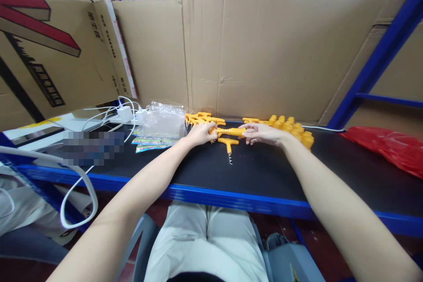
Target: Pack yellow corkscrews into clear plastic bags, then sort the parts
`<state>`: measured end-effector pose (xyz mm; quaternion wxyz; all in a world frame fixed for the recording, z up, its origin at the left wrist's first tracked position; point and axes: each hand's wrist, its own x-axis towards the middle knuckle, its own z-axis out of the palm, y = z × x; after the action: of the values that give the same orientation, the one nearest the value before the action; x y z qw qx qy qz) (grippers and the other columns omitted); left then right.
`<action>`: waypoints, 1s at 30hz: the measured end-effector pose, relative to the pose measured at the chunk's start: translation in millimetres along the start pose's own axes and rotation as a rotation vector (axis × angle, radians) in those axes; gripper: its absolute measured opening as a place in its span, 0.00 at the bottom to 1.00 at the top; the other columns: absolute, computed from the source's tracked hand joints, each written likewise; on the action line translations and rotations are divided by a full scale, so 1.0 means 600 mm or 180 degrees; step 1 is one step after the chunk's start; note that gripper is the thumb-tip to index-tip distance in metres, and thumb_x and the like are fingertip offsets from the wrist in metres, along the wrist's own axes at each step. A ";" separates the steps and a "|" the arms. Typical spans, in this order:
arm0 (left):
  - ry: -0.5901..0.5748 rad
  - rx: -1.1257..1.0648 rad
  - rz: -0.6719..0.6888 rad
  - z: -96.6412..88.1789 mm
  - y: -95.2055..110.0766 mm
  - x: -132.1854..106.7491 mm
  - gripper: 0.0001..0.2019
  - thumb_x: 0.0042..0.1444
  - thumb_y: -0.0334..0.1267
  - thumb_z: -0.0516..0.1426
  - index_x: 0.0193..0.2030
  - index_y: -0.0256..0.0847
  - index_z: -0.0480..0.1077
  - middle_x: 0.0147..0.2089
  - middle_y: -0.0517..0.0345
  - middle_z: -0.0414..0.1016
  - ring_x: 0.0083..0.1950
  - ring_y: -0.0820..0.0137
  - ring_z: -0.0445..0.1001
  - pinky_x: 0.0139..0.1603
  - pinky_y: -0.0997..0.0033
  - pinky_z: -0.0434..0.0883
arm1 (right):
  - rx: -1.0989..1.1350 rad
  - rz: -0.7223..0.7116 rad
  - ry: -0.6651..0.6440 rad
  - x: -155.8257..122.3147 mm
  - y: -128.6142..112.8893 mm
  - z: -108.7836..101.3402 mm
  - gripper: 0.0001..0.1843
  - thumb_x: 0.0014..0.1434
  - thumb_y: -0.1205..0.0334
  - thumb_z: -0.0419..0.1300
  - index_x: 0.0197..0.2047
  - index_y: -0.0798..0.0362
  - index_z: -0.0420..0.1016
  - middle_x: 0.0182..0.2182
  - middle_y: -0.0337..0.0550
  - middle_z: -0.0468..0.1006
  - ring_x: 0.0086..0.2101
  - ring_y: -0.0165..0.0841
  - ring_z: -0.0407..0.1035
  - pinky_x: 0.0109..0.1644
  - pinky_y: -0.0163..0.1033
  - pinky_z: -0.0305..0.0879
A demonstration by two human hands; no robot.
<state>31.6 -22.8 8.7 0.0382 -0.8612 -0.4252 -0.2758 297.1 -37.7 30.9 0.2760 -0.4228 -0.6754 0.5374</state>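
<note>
Both my hands meet at the middle of the black bench top (264, 172). My left hand (201, 133) is curled around one end of an orange plastic corkscrew handle (231, 131), and my right hand (261, 134) pinches the other end. A second orange T-shaped corkscrew (228, 144) with a bare metal screw lies on the bench just below them. Behind my left hand is a pile of orange handles (202, 118). Behind my right hand is a heap of orange caps (291, 126).
Clear plastic bags (161, 120) and colourful printed cards (152, 143) lie at the left. A white charger with cables (124, 113) sits further left. A red plastic bag (386, 147) lies at the right. Cardboard walls (257, 48) stand behind; the bench has a blue front edge (231, 196).
</note>
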 end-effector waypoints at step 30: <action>-0.0019 0.0353 -0.0033 -0.010 0.016 -0.002 0.14 0.52 0.42 0.54 0.45 0.44 0.69 0.31 0.59 0.75 0.32 0.68 0.72 0.30 0.75 0.60 | -0.0254 -0.0094 0.0486 0.010 -0.013 0.030 0.30 0.53 0.33 0.48 0.35 0.53 0.70 0.31 0.50 0.77 0.23 0.30 0.68 0.31 0.38 0.66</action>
<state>35.4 -31.6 14.8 0.0832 -0.8564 -0.4444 -0.2494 277.5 -42.0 33.1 0.3176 -0.4632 -0.6795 0.4721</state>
